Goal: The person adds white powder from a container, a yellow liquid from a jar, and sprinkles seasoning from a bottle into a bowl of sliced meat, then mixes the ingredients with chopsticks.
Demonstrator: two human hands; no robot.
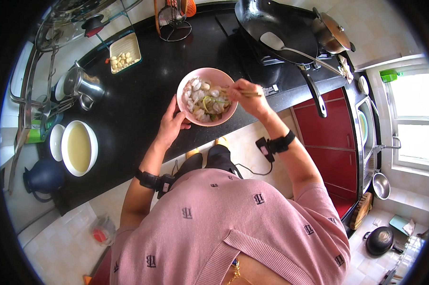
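A pink bowl (230,113) rests on the black countertop near its front edge. Inside it are peeled raw shrimp (196,95) mixed with strips of green scallion (206,103). My left hand (171,123) grips the bowl's left rim, thumb towards the front and fingers along the outer wall. Over the right rim, my right hand (248,96) is closed around wooden chopsticks (253,94). Their tips are hard to make out among the shrimp.
A black wok (289,28) sits on the stove at back right, a metal spatula (273,41) across it and its handle jutting forward. Peeled garlic cloves (120,61) lie in a cream tray (134,46). At left stand a white bowl of yellowish liquid (79,148) and a steel pitcher (88,85).
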